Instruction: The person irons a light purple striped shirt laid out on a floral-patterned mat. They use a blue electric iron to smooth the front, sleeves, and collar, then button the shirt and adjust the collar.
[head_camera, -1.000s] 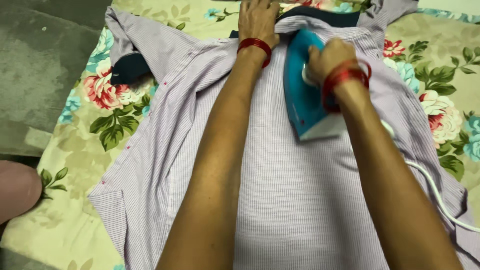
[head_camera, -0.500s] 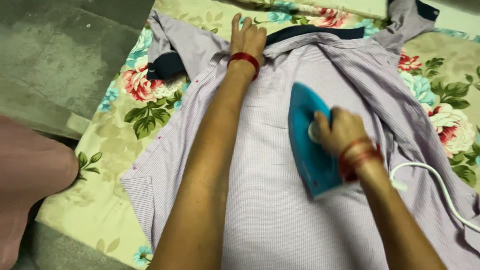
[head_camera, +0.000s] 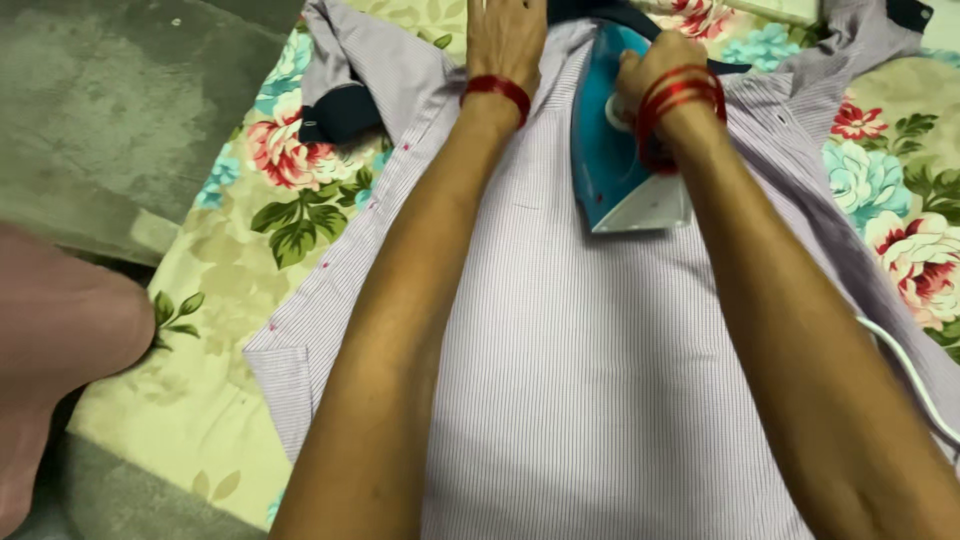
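Observation:
A lilac checked shirt (head_camera: 560, 340) with a dark navy collar lining lies spread flat on a floral sheet (head_camera: 240, 260). My right hand (head_camera: 655, 70) grips the handle of a teal electric iron (head_camera: 610, 160), which rests on the shirt's upper back just below the collar. My left hand (head_camera: 505, 40) lies flat on the shirt at the collar, beside the iron's tip, fingers partly cut off by the top edge. Both wrists wear red bangles.
The iron's white cord (head_camera: 915, 375) trails off at the right over the shirt. A navy-lined sleeve cuff (head_camera: 335, 110) lies at the upper left. Grey floor (head_camera: 110, 110) lies left of the sheet. A knee in pink cloth (head_camera: 60, 330) sits at the left edge.
My right hand has pushed the iron from the middle of the shirt's back up to the collar. My left hand has stayed pressed at the collar.

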